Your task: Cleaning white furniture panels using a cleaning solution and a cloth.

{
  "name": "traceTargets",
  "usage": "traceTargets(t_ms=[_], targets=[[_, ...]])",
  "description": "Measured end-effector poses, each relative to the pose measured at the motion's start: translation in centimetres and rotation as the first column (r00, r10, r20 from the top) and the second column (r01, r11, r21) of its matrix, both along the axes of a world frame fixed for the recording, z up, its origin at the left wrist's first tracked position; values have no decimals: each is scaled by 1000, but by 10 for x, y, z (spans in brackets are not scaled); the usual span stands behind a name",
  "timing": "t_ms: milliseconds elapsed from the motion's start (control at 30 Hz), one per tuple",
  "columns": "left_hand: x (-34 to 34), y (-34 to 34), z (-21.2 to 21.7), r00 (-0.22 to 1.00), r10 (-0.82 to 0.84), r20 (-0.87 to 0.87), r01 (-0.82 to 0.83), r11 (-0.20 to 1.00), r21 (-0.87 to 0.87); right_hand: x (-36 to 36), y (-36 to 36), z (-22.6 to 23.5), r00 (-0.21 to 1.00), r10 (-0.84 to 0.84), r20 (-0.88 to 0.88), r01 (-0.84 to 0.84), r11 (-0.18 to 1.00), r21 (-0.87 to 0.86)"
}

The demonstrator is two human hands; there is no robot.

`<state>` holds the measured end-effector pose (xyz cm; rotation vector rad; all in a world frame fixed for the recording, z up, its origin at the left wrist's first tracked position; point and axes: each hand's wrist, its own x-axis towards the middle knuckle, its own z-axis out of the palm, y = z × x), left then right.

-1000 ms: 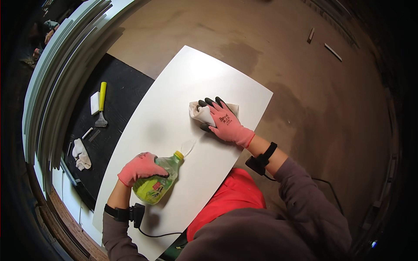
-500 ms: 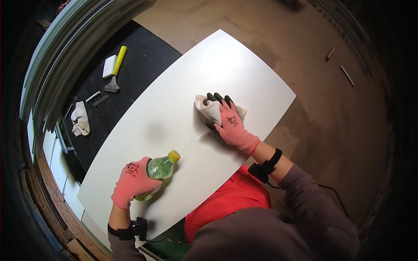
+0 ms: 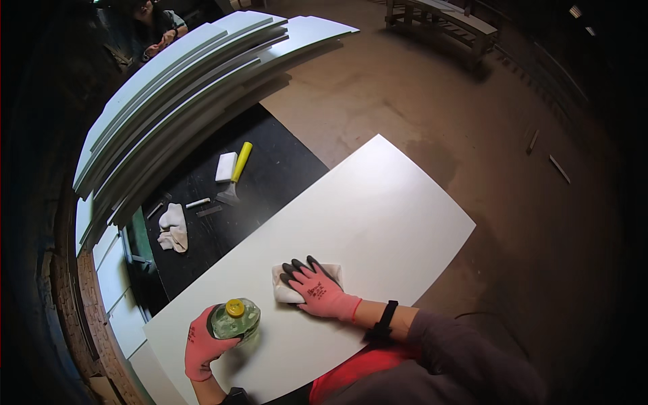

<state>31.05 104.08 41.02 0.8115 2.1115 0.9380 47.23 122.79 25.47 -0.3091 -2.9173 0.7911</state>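
My left hand [image 3: 205, 344], in a pink glove, is closed round a clear green plastic bottle [image 3: 237, 327] with a yellow cap. It holds the bottle over the left end of a white panel [image 3: 398, 202], cap up toward me. My right hand [image 3: 317, 290], in a pink glove with dark fingertips, presses a folded whitish cloth [image 3: 286, 293] against the panel. Its fingers spread over the cloth, and the thumb is hidden. The cloth lies just right of the bottle.
Left of the panel, a black board [image 3: 277, 152] bears a yellow-handled scraper [image 3: 241, 162], a white block [image 3: 226, 167] and a crumpled white cloth [image 3: 173, 228]. Stacked white panels [image 3: 196, 88] stand beyond. A person [image 3: 162, 34] is at far left; a bench [image 3: 445, 23] stands far back.
My right hand has slid the cloth left along the panel, closer to the bottle. The bottle has turned more upright. My view has tilted up, showing the stacked panels and the other person.
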Motion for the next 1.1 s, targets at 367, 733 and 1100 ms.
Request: traceTargets(t_ms=[367, 733, 1100], targets=[[-81, 43, -33, 909, 339, -244, -226, 891, 394, 217, 179, -34, 293, -955, 36, 938, 295, 185], [-177, 84, -119, 753, 657, 20, -511, 566, 647, 184, 23, 7, 813, -568, 130, 527, 812, 250], [-218, 108, -118, 864, 497, 84, -439, 661, 609, 252, 171, -35, 404, -910, 92, 860, 413, 301]])
